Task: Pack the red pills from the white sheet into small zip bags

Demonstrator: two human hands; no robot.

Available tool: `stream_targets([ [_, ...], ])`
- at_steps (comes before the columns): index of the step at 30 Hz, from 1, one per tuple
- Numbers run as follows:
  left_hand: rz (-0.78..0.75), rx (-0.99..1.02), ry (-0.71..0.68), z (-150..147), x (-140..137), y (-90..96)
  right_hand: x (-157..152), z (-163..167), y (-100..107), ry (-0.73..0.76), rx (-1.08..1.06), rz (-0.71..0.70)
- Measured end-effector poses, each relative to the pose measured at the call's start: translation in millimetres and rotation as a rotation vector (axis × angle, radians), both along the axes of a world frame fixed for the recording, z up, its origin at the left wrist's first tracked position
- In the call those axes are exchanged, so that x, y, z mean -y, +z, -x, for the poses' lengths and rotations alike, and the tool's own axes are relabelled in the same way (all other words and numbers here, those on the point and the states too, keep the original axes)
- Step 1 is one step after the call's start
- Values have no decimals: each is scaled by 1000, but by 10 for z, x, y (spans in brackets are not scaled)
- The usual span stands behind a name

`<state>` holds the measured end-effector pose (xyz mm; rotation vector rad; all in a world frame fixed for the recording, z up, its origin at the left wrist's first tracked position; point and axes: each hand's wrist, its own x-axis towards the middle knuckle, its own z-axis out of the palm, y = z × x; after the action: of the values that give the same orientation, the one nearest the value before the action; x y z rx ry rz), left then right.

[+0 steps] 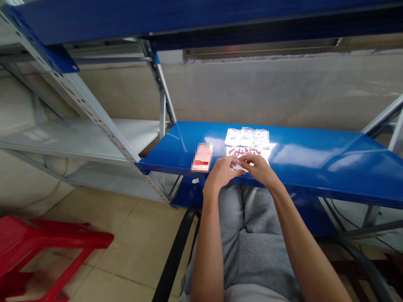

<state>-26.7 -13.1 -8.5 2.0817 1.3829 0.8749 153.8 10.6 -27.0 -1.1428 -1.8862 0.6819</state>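
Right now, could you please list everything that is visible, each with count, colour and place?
small plastic bags: three, clear, in a row at the back of the blue shelf
small beads: many, red, on a white sheet in front of the bags
phone: one, pale with red, left of the beads
small bag: one, clear, held between both hands
stool: one, red, floor at left
chair arms: black, beside the legs
left hand: pinching the small bag
right hand: pinching the small bag

A pixelated blur covers the upper face of the flat red-and-white card [202, 157]. The small clear plastic bag [236, 165] is mostly hidden between both hands; its contents are too small to identify. The red plastic stool [40, 247] is cropped at left.
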Motion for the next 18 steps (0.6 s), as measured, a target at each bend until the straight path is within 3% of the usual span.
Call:
stream_targets([
  [7, 14, -14, 31, 14, -17, -19, -110, -201, -117, -468, 337, -27],
  [12, 12, -32, 41, 17, -10, -7, -82, -108, -129, -598, 532, 57],
  [18, 28, -25, 59, 16, -2, -5, -69, -34, -105, -616, 605, 70],
])
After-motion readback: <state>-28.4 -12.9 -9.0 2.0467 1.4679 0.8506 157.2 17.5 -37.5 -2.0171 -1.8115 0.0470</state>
